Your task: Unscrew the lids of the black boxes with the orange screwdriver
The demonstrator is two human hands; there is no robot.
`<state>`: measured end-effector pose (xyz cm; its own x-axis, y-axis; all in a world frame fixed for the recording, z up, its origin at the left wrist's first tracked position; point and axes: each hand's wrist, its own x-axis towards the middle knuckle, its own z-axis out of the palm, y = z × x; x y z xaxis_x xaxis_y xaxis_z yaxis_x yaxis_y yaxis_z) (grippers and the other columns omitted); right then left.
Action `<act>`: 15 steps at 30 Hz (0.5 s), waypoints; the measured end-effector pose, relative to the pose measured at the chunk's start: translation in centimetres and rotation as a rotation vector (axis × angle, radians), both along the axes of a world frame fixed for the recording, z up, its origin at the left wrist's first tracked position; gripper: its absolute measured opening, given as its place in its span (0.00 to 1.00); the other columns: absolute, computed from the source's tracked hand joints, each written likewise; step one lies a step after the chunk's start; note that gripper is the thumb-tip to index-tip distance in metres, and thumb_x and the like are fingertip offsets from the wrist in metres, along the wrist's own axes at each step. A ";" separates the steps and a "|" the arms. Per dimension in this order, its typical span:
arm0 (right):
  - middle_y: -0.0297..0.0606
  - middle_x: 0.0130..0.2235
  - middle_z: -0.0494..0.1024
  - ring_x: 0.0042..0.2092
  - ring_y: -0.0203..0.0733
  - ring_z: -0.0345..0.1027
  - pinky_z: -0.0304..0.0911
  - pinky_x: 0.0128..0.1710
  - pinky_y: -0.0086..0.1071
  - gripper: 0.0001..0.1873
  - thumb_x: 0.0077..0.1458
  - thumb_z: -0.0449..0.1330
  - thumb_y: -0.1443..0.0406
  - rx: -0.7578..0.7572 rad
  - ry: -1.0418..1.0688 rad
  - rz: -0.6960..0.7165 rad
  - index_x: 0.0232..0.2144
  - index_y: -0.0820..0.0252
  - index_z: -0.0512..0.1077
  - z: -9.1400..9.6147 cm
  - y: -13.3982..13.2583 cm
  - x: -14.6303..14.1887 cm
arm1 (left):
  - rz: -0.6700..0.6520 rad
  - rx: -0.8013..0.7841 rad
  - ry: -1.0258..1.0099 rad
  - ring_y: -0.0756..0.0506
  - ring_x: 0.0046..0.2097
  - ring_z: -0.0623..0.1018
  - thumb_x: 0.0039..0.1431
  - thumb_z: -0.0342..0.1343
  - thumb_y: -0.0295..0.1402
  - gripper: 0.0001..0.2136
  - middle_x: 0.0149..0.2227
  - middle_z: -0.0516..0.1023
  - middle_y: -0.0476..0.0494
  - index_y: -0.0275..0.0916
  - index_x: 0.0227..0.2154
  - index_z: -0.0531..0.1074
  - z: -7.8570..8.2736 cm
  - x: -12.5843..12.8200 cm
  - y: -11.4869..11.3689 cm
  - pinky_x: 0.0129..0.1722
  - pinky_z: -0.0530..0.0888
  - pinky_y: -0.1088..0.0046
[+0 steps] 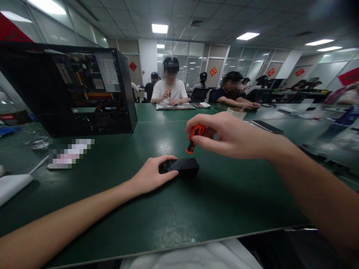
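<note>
A small black box-shaped device (186,167) lies on the green table (174,209) in front of me. My left hand (153,175) rests on its left end, fingers curled over it and holding it down. My right hand (224,136) hovers above and to the right, pinching the orange-and-black handle of a small screwdriver (194,139). The thin shaft slants down and its tip meets the top of the black device.
An open black computer case (70,89) stands at the back left. A white flat object (12,185) lies at the left edge. A dark phone (266,127) lies to the right. Other people sit at the far side of the table.
</note>
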<state>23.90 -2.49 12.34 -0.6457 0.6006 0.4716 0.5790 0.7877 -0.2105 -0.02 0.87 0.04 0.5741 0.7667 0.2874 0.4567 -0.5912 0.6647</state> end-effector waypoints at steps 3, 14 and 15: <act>0.32 0.24 0.75 0.25 0.35 0.64 0.53 0.27 0.30 0.12 0.61 0.61 0.56 0.060 -0.067 -0.054 0.33 0.58 0.76 0.5 0.6 -1.0 | 0.001 0.005 0.004 0.40 0.45 0.80 0.59 0.61 0.40 0.18 0.45 0.82 0.44 0.41 0.51 0.76 0.0 0.0 0.0 0.46 0.74 0.65; 0.31 0.36 0.81 0.33 0.36 0.71 0.61 0.32 0.30 0.07 0.55 0.65 0.65 -0.058 -0.173 0.237 0.38 0.53 0.79 2.5 0.5 -1.2 | -0.015 0.005 0.009 0.39 0.46 0.80 0.60 0.61 0.41 0.18 0.46 0.82 0.44 0.41 0.51 0.76 0.0 -0.1 0.0 0.47 0.74 0.65; 0.31 0.35 0.80 0.32 0.35 0.71 0.61 0.32 0.29 0.06 0.56 0.64 0.64 -0.048 -0.178 0.234 0.37 0.54 0.79 2.4 0.5 -1.3 | -0.017 0.006 0.010 0.39 0.46 0.80 0.60 0.61 0.42 0.18 0.46 0.82 0.44 0.41 0.51 0.75 0.0 -0.1 0.0 0.47 0.74 0.65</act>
